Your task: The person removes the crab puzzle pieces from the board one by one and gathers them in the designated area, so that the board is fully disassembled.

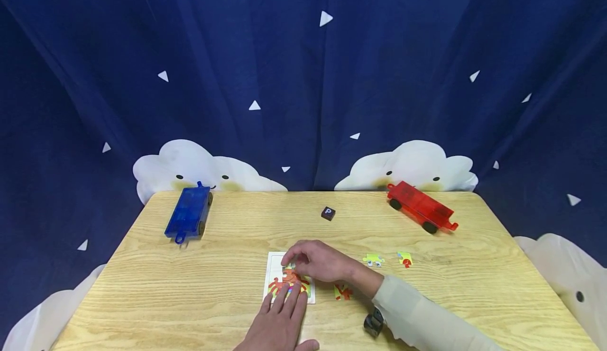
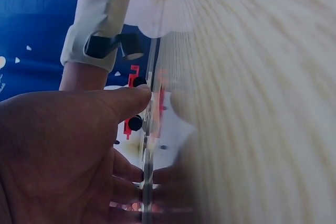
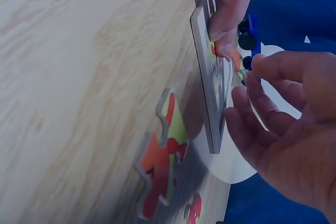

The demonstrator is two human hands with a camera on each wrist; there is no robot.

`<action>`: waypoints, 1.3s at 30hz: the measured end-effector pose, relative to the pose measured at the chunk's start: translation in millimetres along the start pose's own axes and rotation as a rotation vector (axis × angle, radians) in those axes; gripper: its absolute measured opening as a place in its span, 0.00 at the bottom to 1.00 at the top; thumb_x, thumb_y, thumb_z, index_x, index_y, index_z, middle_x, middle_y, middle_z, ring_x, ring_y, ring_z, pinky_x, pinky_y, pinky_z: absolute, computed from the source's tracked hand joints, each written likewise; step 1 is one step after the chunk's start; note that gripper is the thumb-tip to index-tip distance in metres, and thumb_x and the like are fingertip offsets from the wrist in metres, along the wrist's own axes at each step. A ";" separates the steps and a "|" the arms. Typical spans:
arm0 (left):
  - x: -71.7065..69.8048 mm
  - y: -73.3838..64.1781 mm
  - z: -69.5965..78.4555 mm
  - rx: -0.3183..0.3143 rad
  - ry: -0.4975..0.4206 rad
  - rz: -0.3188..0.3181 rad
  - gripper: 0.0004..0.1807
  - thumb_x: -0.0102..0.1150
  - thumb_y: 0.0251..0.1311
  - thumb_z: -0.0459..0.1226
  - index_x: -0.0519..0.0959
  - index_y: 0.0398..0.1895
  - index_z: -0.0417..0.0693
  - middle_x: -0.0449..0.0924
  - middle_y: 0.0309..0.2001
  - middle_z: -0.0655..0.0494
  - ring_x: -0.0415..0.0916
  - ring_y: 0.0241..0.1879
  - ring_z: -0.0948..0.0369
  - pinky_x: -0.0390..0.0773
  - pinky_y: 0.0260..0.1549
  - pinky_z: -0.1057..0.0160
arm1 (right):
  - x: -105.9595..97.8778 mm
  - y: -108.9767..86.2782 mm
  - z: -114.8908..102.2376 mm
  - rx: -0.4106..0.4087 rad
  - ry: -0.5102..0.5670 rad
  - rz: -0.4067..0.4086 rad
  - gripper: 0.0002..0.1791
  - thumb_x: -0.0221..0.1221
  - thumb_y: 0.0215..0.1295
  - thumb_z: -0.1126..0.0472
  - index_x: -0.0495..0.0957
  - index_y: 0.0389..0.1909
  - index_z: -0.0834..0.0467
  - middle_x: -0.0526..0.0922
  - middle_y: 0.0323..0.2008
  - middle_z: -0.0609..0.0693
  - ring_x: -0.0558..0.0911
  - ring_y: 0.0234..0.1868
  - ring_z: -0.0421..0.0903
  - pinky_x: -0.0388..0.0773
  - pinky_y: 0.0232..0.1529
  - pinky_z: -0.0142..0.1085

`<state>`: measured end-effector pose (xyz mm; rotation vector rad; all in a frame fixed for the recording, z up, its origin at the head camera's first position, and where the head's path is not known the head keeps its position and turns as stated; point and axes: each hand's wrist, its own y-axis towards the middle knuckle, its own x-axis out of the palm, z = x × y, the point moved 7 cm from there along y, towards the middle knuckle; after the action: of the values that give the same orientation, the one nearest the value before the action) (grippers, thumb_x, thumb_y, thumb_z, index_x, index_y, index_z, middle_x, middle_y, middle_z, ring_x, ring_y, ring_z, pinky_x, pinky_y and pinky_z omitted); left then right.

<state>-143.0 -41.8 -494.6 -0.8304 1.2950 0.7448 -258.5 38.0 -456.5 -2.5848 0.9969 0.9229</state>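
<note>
A white-framed jigsaw puzzle board (image 1: 272, 262) with a partly filled red crab picture (image 1: 290, 276) lies near the table's front middle. My left hand (image 1: 277, 325) rests palm down, its straight fingertips on the board's lower edge. Over the board's upper part, my right hand (image 1: 319, 261) pinches a small puzzle piece (image 1: 290, 266) between thumb and fingers; the fingers hide much of it. Right of the board lies a loose red and green puzzle piece (image 1: 342, 291), seen large as a puzzle piece (image 3: 169, 153) in the right wrist view.
Two more pieces, a yellow-green eye piece (image 1: 374, 260) and a red-spotted piece (image 1: 405, 259), lie to the right. A blue toy wagon (image 1: 188, 211) stands back left, a red toy wagon (image 1: 421, 205) back right. Between them sits a dark P block (image 1: 328, 213). A curtain hangs behind the table.
</note>
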 end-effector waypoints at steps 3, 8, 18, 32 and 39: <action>0.2 -0.6 0.2 0.003 0.002 0.003 0.52 0.40 0.66 0.74 0.65 0.76 0.41 0.64 0.75 0.46 0.58 0.75 0.48 0.65 0.66 0.43 | -0.1 2.8 -1.5 -0.013 0.007 0.020 0.14 0.59 0.68 0.74 0.86 0.45 0.55 0.83 0.43 0.45 0.77 0.39 0.38 0.75 0.45 0.33; -0.4 -1.4 0.8 -0.001 0.004 0.018 0.52 0.41 0.65 0.74 0.66 0.75 0.41 0.64 0.75 0.46 0.59 0.75 0.48 0.66 0.65 0.43 | 0.5 7.0 -1.5 0.016 0.056 0.033 0.13 0.61 0.67 0.74 0.87 0.43 0.55 0.84 0.38 0.44 0.78 0.35 0.37 0.77 0.42 0.33; 0.3 -2.7 1.2 0.000 0.013 0.026 0.52 0.41 0.65 0.74 0.67 0.75 0.41 0.65 0.75 0.46 0.61 0.74 0.47 0.67 0.64 0.43 | 3.0 8.1 3.1 0.071 0.064 0.066 0.11 0.64 0.63 0.73 0.86 0.44 0.59 0.87 0.36 0.45 0.81 0.33 0.36 0.77 0.41 0.33; -2.6 -2.5 1.7 0.007 0.046 0.049 0.51 0.40 0.66 0.73 0.67 0.75 0.42 0.64 0.75 0.47 0.61 0.74 0.48 0.67 0.64 0.44 | -22.1 0.0 0.3 0.048 0.087 0.096 0.08 0.61 0.67 0.73 0.86 0.41 0.60 0.85 0.35 0.45 0.81 0.28 0.42 0.74 0.30 0.31; -2.2 -1.8 1.7 0.012 0.042 0.038 0.50 0.40 0.66 0.73 0.67 0.75 0.43 0.64 0.75 0.46 0.60 0.74 0.47 0.66 0.65 0.43 | -51.7 -28.8 11.4 0.115 0.104 0.100 0.07 0.62 0.68 0.70 0.86 0.42 0.58 0.84 0.34 0.48 0.77 0.22 0.48 0.72 0.21 0.33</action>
<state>-140.9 -41.3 -492.1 -0.8174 1.3544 0.7521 -274.3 91.4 -433.5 -2.5295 1.1798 0.7363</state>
